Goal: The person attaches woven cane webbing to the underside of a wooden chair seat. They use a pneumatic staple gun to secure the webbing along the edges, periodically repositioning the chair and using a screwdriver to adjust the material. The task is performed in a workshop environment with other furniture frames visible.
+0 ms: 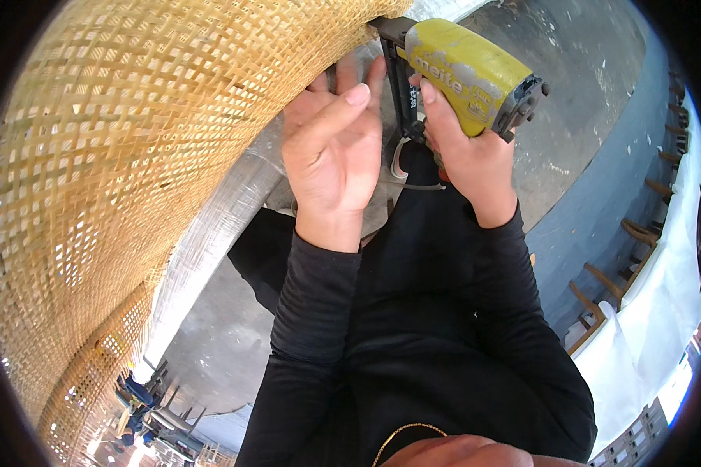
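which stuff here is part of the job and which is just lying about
Seemingly in use:
- yellow staple or nail gun, gripped by the right hand
- woven sheet, beside the open left hand

Seemingly just around:
- white sheeting, right
- wooden pieces near it

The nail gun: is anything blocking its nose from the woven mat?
Nothing visible: the yellow nail gun in the right hand has its nose right at the woven mat. The left hand is nearby, not between.
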The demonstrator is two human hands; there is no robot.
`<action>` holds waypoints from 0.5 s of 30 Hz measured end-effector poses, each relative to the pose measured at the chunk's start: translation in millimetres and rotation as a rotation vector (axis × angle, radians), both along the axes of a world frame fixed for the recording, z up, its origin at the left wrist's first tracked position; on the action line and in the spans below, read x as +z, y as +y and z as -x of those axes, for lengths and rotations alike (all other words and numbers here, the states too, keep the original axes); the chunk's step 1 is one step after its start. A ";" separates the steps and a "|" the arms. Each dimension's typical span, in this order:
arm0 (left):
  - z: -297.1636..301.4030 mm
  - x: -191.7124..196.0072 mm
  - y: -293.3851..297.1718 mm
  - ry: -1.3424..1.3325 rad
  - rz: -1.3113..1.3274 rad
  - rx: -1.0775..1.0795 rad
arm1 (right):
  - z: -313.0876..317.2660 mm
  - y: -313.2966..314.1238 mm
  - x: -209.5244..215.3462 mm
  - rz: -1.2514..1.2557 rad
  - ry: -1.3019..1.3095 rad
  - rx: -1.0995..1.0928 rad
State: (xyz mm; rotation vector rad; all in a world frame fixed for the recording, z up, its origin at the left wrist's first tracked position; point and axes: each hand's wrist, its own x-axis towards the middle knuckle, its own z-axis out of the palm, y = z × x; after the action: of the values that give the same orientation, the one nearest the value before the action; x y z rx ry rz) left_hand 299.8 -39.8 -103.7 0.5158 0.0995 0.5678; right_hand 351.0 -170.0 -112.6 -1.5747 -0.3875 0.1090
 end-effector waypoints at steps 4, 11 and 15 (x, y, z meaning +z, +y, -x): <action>-1.9 0.5 -1.0 0.009 -0.036 0.007 | -5.3 -2.9 3.9 0.039 0.026 0.029; -0.2 -0.4 3.6 0.000 -0.032 -0.014 | -4.9 -4.7 5.5 -0.035 0.088 0.054; -1.1 0.7 1.8 0.009 -0.037 -0.025 | -2.3 -7.3 10.3 0.000 0.120 0.038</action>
State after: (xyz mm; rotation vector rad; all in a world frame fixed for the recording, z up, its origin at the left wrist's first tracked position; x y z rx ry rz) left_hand 300.8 -38.0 -103.0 0.5554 0.0914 0.5436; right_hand 353.3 -177.3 -102.3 -1.5525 -0.3236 0.2318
